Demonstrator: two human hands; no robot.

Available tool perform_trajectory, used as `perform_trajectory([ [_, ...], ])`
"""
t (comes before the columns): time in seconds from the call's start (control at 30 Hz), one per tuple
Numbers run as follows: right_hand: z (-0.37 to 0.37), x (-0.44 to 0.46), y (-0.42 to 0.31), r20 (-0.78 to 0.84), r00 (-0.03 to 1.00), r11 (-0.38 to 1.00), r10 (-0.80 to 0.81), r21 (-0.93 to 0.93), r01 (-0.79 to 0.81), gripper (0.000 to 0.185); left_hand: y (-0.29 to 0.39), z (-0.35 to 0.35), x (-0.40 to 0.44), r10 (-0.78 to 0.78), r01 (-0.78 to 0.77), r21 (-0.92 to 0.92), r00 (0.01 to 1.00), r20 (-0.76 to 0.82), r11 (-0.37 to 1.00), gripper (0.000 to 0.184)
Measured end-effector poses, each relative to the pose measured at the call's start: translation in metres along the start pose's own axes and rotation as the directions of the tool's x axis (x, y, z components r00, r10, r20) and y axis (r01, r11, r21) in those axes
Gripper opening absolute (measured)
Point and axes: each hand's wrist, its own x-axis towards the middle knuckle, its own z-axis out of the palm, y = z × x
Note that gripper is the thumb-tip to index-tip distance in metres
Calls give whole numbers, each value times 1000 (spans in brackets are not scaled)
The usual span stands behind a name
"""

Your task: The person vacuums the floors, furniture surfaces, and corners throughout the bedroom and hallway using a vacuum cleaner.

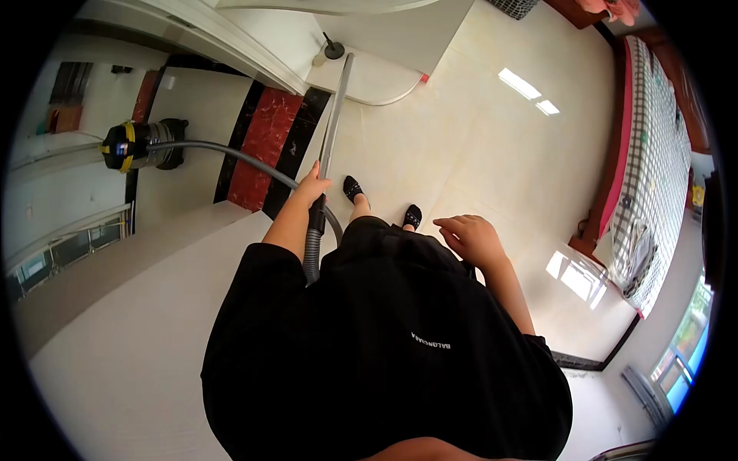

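Note:
My left hand (310, 187) is wrapped round the vacuum cleaner wand (335, 115), close to its black lower handle. This straight silver-grey tube runs away from me to the white curved shelf (377, 84), where its far end lies at or over the shelf; contact I cannot make out. From the handle, a grey ribbed hose (256, 163) loops back across the doorway to a black, yellow and silver vacuum cleaner (144, 146). My right hand (470, 234) hangs in the air by my right hip, holding nothing, its fingers loosely stretched.
A red and black stone threshold (265, 142) crosses the doorway on the left. On the shelf stands a small black object with a thin stem (333, 50). To the right is a wooden bed with a checked cover (653, 146). Glossy tiles (492, 138) cover the floor.

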Motion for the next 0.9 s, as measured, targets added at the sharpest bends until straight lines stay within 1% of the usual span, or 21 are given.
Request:
perform_trajectory([
  [0.03, 4, 6, -3, -2, 1000, 1000, 16, 5, -16, 15, 2, -7, 2, -4, 4, 10, 1000, 13, 1000, 77],
  [0.1, 11, 19, -9, 54, 998, 997, -28, -73, 32, 16, 2, -24, 0, -31, 32, -26, 999, 42, 999, 76],
  [0.13, 12, 28, -12, 96, 995, 996, -25, -83, 33, 18, 3, -38, -12, -16, 20, -41, 995, 97, 999, 77],
  [0.17, 12, 35, -17, 90, 996, 998, -17, -66, 24, 18, -1, -52, -21, -91, 100, -67, 989, 116, 993, 77],
  [0.23, 16, 49, -22, 18, 998, 996, -52, -74, 54, 18, -52, -82, -24, 9, 4, -81, 987, 161, 997, 75],
  [0.3, 14, 68, -30, 25, 999, 997, -46, -64, 47, 18, -84, -102, -60, -75, 79, -31, 991, 113, 996, 75],
  [0.37, 17, 82, -36, 28, 999, 997, -42, -61, 44, 18, -151, -124, -76, -7, 5, 18, 989, 147, 1000, 76],
  [0.4, 19, 90, -38, 30, 997, 996, -68, -57, 70, 18, -187, -129, -84, 190, -200, 131, 978, 83, 971, 76],
  [0.43, 20, 98, -41, 32, 995, 994, -95, -53, 97, 19, -211, -134, -90, 386, -383, 255, 922, 41, 888, 76],
  [0.47, 20, 105, -47, 62, 995, 995, -81, -46, 84, 18, -218, -141, -93, 147, -149, 13, 986, 77, 989, 75],
  [0.53, 26, 117, -51, 56, 994, 993, -99, -53, 102, 18, -225, -145, -99, 43, -36, -82, 996, 83, 996, 74],
  [0.6, 35, 127, -52, 45, 991, 989, -126, -75, 129, 18, -223, -151, -85, 76, -75, -6, 992, 100, 997, 73],
  [0.67, 37, 131, -57, 52, 991, 990, -122, -63, 125, 19, -207, -154, -56, 112, -124, 84, 985, 135, 989, 72],
  [0.7, 38, 132, -59, 59, 991, 991, -117, -55, 120, 19, -182, -155, -46, 96, -120, 164, 985, 146, 979, 72],
  [0.73, 38, 131, -60, 54, 993, 992, -109, -57, 112, 19, -132, -146, -51, 64, -103, 295, 988, 140, 950, 74],
  [0.77, 38, 128, -58, 72, 995, 995, -74, -58, 79, 20, -99, -140, -52, 35, -88, 422, 991, 131, 902, 76],
  [0.8, 39, 125, -56, 89, 995, 997, -38, -58, 43, 21, -91, -138, -45, 38, -96, 428, 989, 142, 898, 76],
  [0.83, 39, 121, -53, 82, 996, 998, -26, -60, 31, 21, -85, -136, -38, 8, -70, 432, 989, 146, 899, 78],
  [0.9, 37, 111, -45, 115, 989, 995, 89, -45, -85, 22, -83, -134, -28, -24, -51, 438, 986, 165, 897, 81],
])
